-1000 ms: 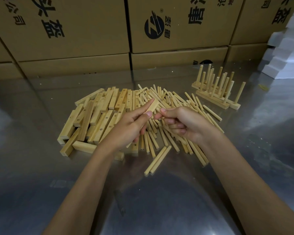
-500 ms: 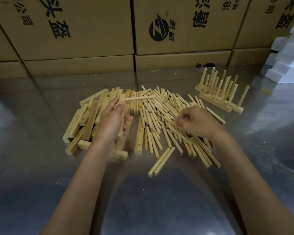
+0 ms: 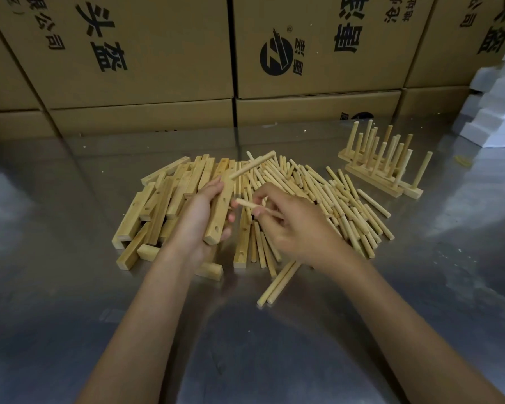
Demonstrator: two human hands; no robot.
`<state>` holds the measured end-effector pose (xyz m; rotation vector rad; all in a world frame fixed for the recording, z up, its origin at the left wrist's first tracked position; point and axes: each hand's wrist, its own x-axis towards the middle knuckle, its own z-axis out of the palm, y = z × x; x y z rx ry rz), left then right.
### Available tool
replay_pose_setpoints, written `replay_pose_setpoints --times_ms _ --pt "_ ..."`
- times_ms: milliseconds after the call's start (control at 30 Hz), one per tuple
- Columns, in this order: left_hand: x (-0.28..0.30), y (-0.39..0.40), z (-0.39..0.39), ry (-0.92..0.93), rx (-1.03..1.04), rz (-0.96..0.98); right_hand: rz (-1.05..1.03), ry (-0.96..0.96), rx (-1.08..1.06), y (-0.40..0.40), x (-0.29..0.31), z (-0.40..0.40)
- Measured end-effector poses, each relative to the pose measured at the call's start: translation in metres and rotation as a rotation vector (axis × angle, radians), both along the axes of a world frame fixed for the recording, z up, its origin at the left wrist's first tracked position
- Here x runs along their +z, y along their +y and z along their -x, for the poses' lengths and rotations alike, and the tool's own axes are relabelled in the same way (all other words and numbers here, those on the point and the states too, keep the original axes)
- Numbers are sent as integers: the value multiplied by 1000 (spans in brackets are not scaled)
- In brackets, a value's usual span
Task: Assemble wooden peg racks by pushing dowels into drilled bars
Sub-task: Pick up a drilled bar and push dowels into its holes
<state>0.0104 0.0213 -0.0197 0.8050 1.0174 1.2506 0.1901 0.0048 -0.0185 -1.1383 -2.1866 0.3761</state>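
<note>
Above the pile, left hand (image 3: 200, 217) grips a drilled bar (image 3: 220, 209); right hand (image 3: 292, 225) pinches a dowel (image 3: 252, 206) beside it.

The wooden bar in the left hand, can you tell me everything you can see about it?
The wooden bar is a pale, square-edged stick of light wood with round drilled holes along its face. One dowel already sticks out from its far end, slanting up and right. The left hand grips it around the middle, above the pile of loose bars. The right hand pinches a second dowel with its tip close beside the bar.
</note>
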Motion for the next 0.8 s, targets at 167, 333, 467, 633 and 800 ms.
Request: replay_pose_setpoints --times_ms 167,333,467,633,800 --pt "2 -3 -9 71 -26 -28 -202 -23 -53 -5 -1 5" --pt "3 -4 -10 124 -27 -59 -292 -29 -74 -6 -2 6" --pt "3 -5 -13 144 -54 -56 -282 -28 -99 -5 -1 4" --pt "4 -6 -12 163 -57 -46 -250 1 -84 -6 1 5" --pt "6 -7 -12 237 -53 -76 -237 4 -65 -9 3 6"
